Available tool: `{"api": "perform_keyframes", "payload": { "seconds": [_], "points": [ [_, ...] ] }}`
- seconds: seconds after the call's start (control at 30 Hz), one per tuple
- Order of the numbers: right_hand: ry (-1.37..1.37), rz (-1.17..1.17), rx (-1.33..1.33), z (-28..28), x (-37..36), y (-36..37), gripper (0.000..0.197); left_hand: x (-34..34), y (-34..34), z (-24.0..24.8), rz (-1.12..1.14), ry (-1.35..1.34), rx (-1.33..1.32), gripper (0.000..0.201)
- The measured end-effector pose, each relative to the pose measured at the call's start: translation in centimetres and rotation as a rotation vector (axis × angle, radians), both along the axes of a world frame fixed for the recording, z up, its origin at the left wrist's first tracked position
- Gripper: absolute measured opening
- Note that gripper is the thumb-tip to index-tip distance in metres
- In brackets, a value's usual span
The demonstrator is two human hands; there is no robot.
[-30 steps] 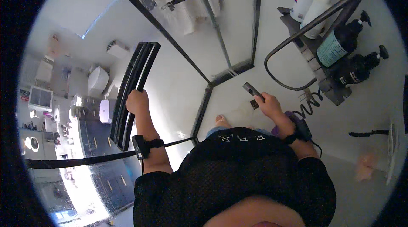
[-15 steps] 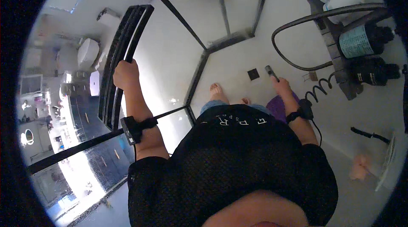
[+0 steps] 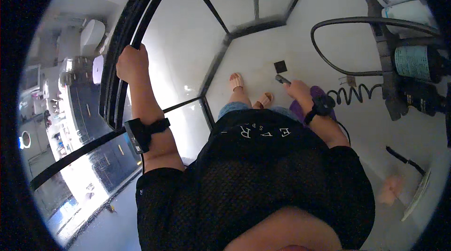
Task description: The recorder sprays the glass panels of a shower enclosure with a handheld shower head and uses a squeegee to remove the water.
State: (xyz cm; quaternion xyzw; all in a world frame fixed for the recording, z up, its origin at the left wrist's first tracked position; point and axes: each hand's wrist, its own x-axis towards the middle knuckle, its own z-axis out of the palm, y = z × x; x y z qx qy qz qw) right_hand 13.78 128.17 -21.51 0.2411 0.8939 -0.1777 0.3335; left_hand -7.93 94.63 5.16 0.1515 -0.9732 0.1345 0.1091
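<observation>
At upper left, your left hand (image 3: 133, 64) has fingers wrapped round a black barred handle (image 3: 123, 25), likely rigid; right of centre, your right hand (image 3: 300, 95) has fingers closed on a small dark wand (image 3: 282, 79), probably light, best held by its near end.

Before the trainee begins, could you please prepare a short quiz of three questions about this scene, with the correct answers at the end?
1. Multiple choice: what is the left hand gripping?
A) a pump bottle
B) a long black barred handle
C) a coiled cord

2. True or false: the right hand is empty.

3. Fill in the missing word: the flat square on the pale floor is ____ in colour.

Key: 1. B. 2. False; it holds a slim grey object. 3. Black.
</observation>
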Motion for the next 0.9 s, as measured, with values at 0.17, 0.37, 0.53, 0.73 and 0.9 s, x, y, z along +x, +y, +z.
{"api": "perform_keyframes", "payload": {
  "seconds": [0.17,0.37,0.53,0.73,0.9],
  "points": [
    [-0.087,0.007,0.070,-1.0,2.7,3.4,0.043,0.3,0.5,-0.1,0.022,-0.012,-0.063,0.035],
    [-0.268,0.200,0.052,-2.9,5.2,3.6,0.041,-0.2,0.4,-0.4,0.055,-0.058,-0.096,0.039],
    [-0.260,0.178,0.081,-3.3,5.4,1.8,0.041,-0.4,0.4,-1.2,0.030,-0.041,-0.119,0.044],
    [-0.200,0.291,0.275,-7.0,7.1,3.5,0.041,0.1,0.3,-0.1,0.075,-0.017,-0.125,0.043],
    [-0.180,0.174,0.126,-3.9,5.0,3.3,0.040,-0.1,0.2,-0.5,0.103,-0.047,-0.109,0.042]
  ]
}}
